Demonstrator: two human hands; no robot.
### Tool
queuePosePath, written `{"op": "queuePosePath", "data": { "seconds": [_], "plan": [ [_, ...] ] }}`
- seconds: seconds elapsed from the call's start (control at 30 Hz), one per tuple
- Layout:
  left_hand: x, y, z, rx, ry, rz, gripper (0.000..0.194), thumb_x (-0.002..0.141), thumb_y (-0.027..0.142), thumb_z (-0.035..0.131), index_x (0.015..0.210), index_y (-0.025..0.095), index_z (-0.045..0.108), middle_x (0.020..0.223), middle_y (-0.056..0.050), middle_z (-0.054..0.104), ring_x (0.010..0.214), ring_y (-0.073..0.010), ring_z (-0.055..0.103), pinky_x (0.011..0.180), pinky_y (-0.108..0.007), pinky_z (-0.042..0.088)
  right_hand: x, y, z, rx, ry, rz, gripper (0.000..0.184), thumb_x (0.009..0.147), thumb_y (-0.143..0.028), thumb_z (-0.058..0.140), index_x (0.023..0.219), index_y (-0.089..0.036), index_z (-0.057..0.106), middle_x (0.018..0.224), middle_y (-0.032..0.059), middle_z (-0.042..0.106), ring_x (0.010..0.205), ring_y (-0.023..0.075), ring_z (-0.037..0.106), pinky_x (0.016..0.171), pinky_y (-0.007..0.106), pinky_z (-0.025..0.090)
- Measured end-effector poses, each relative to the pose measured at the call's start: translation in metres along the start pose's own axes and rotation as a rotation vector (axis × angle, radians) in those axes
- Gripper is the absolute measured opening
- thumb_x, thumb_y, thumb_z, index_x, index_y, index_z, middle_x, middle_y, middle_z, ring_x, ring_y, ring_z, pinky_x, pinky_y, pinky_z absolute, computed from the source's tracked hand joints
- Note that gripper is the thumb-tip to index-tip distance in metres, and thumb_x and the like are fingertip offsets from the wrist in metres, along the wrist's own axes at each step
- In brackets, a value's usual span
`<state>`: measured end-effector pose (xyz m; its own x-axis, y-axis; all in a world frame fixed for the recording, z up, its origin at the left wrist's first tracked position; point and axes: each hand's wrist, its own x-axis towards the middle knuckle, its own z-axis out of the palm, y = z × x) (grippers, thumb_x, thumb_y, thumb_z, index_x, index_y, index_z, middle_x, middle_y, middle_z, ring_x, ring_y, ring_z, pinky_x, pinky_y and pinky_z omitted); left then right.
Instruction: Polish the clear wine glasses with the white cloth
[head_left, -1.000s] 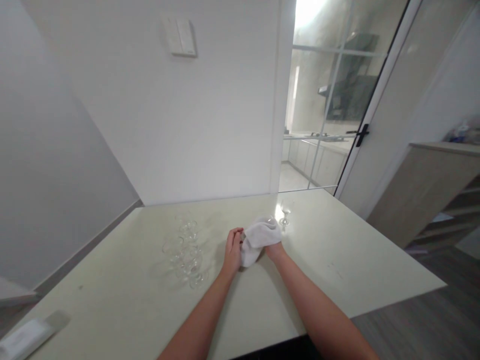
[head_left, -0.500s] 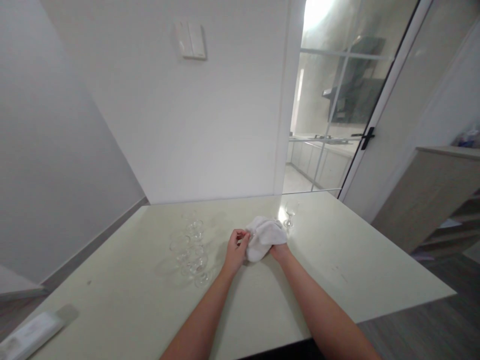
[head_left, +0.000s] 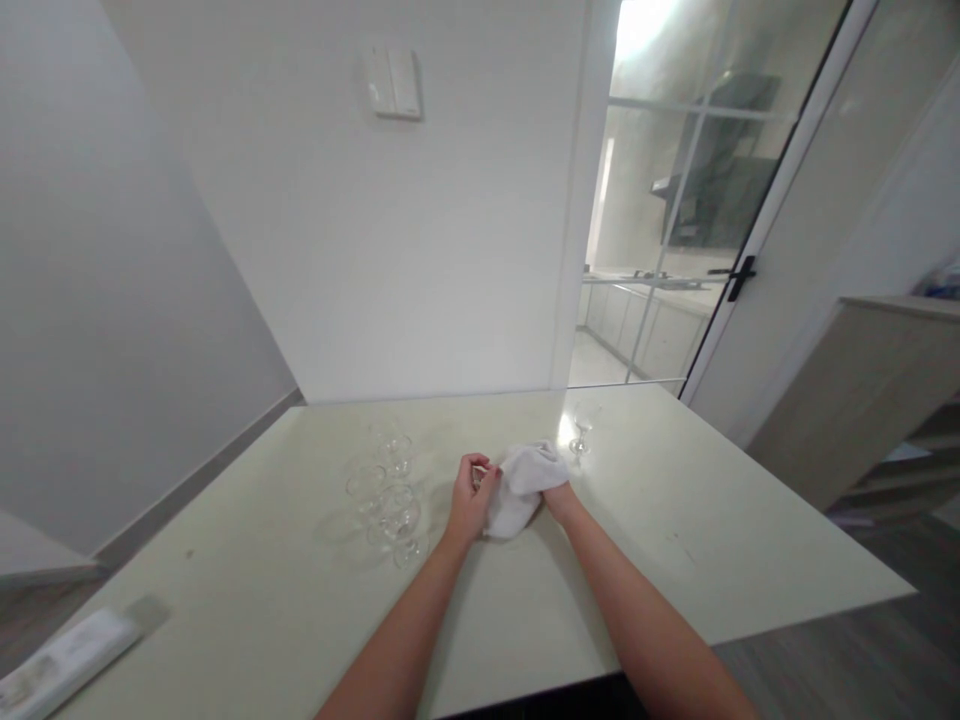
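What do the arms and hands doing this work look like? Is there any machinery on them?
No machinery shows: these are a person's own arms. The left forearm and right forearm have no sleeves or watch in view. The left hand is ungloved; the right hand is partly hidden, so rings there can't be ruled out.

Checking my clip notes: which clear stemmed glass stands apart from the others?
The clear stemmed glass beyond the right hand; the other visible glasses cluster left of the left hand.
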<state>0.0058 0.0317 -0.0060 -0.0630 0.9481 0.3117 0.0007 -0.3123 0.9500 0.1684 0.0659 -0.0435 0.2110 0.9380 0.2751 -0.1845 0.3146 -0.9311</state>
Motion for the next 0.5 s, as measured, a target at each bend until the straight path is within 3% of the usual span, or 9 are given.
{"op": "queuePosePath", "data": {
  "seconds": [0.1,0.2,0.33,0.5],
  "plan": [
    [-0.003,-0.001,0.001,0.071,0.014,0.083,0.033,0.084,0.047,0.062,0.105,0.021,0.055,0.079,0.001,0.057,0.067,-0.0128,0.053,0.061,-0.023,0.042,-0.003,0.001,-0.003,-0.021,0.031,0.032,0.032,0.070,-0.050,0.067,0.086,-0.022,0.068,0.094,0.0058,0.074,0.093,0.0241,0.066,0.093,0.043,0.052],
    [0.000,-0.002,-0.001,0.074,0.069,0.093,0.029,0.091,0.048,0.051,0.098,0.021,0.058,0.091,-0.003,0.061,0.077,-0.0144,0.056,0.069,-0.025,0.045,-0.005,-0.001,-0.004,-0.058,0.052,0.026,0.028,0.067,-0.049,0.070,0.080,-0.025,0.069,0.096,0.0056,0.074,0.101,0.0257,0.064,0.104,0.046,0.045],
    [0.006,-0.006,-0.004,-0.048,0.101,-0.047,0.035,0.089,0.055,0.050,0.091,0.022,0.057,0.093,-0.003,0.062,0.064,-0.0113,0.053,0.056,-0.022,0.042,-0.009,-0.006,-0.001,-0.046,0.076,0.033,0.027,0.070,-0.051,0.067,0.073,-0.024,0.067,0.085,0.0058,0.073,0.102,0.0254,0.064,0.107,0.046,0.042],
    [0.009,-0.012,-0.005,-0.169,0.172,-0.208,0.043,0.080,0.063,0.055,0.087,0.021,0.056,0.087,-0.002,0.064,0.054,-0.0087,0.051,0.048,-0.020,0.037,-0.017,-0.018,0.008,0.012,-0.006,0.126,0.026,0.074,-0.048,0.066,0.077,-0.022,0.068,0.084,0.0046,0.073,0.099,0.0228,0.065,0.095,0.040,0.051]
  ]
}}
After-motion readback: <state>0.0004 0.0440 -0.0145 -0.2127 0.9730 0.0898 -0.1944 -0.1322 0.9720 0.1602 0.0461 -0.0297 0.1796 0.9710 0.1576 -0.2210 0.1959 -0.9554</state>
